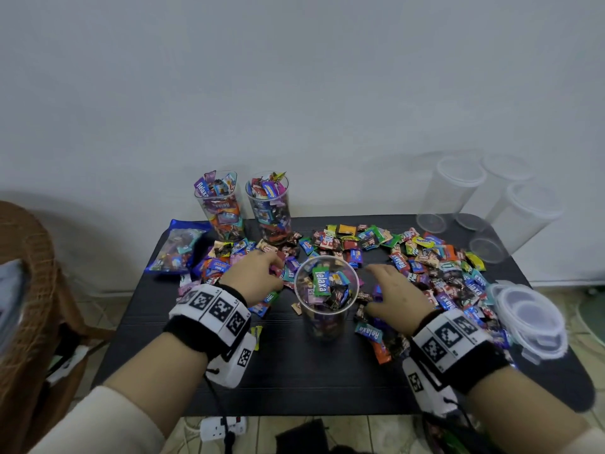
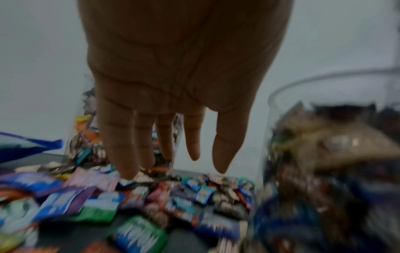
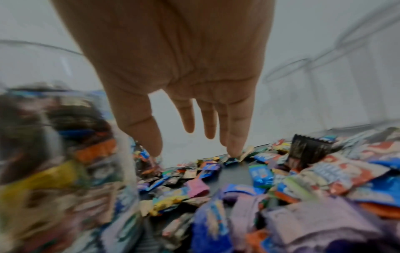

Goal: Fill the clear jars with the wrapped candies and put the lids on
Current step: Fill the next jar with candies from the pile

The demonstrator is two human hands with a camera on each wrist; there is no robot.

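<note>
From the head camera, a clear plastic jar (image 1: 324, 298), lidless and nearly full of wrapped candies, stood at the middle of the black rectangular table (image 1: 288, 371). The left hand (image 1: 253, 273) lay palm down over the loose wrapped candies (image 1: 432, 267) just left of that jar, and the right hand (image 1: 397, 298) did the same just right of it. Two more filled, lidless clear jars (image 1: 242, 204) stood at the far edge, a blue candy bag (image 1: 175, 245) to their left. Empty clear tubs (image 1: 491, 204) sat at the far right, stacked clear lids (image 1: 532, 317) at the near right.

At the left wrist, the left hand (image 2: 173, 82) had fingers (image 2: 121, 145) straight, slightly spread, gripping nothing, tips above the candies.

At the right wrist, the right hand (image 3: 184, 68) likewise had straight, parted fingers (image 3: 238, 123) over the pile, clamped on nothing.
</note>
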